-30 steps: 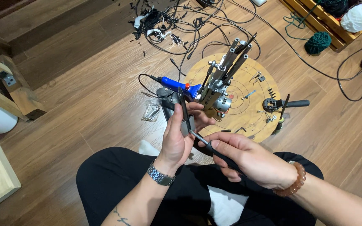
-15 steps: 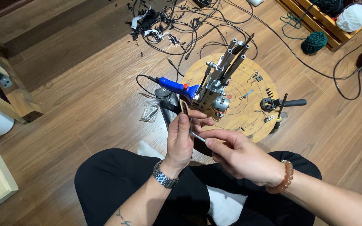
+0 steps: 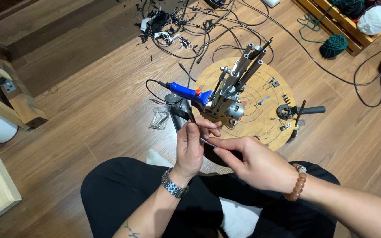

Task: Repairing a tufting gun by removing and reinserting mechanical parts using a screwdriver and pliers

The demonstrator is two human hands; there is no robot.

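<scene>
Head view: both hands, left and right, grip a slim tool above the wooden floor strewn with cables.

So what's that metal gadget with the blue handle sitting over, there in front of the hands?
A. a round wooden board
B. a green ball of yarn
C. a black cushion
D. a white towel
A: the metal gadget with the blue handle stands over the round wooden board on the floor, just beyond the left hand and right hand; the green ball of yarn lies far off.
</scene>
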